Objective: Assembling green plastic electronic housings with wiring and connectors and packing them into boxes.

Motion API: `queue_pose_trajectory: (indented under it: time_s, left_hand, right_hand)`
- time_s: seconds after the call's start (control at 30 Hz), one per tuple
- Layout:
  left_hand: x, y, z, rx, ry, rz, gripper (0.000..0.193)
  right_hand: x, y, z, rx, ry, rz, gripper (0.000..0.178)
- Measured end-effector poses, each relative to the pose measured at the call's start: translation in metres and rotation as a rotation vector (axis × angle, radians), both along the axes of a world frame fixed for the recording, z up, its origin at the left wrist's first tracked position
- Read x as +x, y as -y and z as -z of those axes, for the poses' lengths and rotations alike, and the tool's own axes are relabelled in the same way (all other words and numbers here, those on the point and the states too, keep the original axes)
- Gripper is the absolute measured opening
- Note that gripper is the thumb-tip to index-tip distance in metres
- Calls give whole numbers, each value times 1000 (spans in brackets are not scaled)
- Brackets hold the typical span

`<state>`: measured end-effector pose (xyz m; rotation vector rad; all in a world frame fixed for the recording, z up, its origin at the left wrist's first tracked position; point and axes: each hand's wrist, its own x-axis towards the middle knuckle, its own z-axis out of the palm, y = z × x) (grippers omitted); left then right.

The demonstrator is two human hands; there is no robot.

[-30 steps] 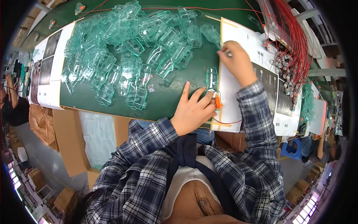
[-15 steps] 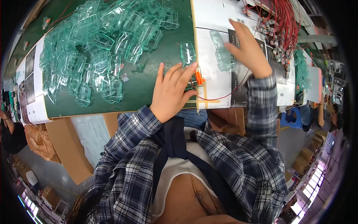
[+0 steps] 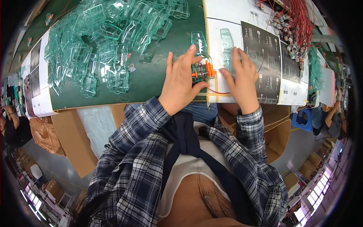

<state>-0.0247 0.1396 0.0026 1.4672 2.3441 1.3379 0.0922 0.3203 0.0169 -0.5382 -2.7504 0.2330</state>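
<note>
Where the surface (image 3: 151,97) ended at its near edge, an open cardboard box (image 3: 72,138) stood below toward the left. Just beyond that edge, right of its middle, a red wire (image 3: 220,92) ran between the two hands. The left hand (image 3: 177,81) lay palm down with its grip wide, fingers spread and thumb apart, beside a clear green shell (image 3: 198,39); whether it pressed on the shell could not be told. An orange part (image 3: 206,70) sat in the shell's near end, close to the yellow tape (image 3: 207,38) bordering a white sheet (image 3: 223,14).

On that sheet, the right hand (image 3: 244,81) also had a wide grip, its thumb apart from its fingers, at the near end of a pale clear shell (image 3: 226,38); contact there was unclear. A black printed panel (image 3: 261,49) lay farther right.

Across the left half, a heap of clear green shells (image 3: 107,39) spread toward the far edge. Near the far right corner lay small grey pieces (image 3: 290,42) and a bundle of red wires (image 3: 300,20).
</note>
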Motion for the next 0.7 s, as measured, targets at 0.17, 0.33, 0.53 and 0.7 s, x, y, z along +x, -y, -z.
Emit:
queue_pose_trajectory:
  time_s: [0.17,0.33,0.53,0.7]
  left_hand:
    - [0,2,9,19,35,5,117]
    - [0,-1,20,162,106,-26,111]
    - [-6,3,8,77,153,47,113]
    - [-7,7,-9,221,329,-60,100]
  right_hand:
    - [-6,31,-21,-343,-214,-105,70]
    - [-23,55,-17,-276,-115,-174,68]
    - [-40,49,-9,-166,-91,-169,64]
    - [-41,52,-10,-221,-203,-196,65]
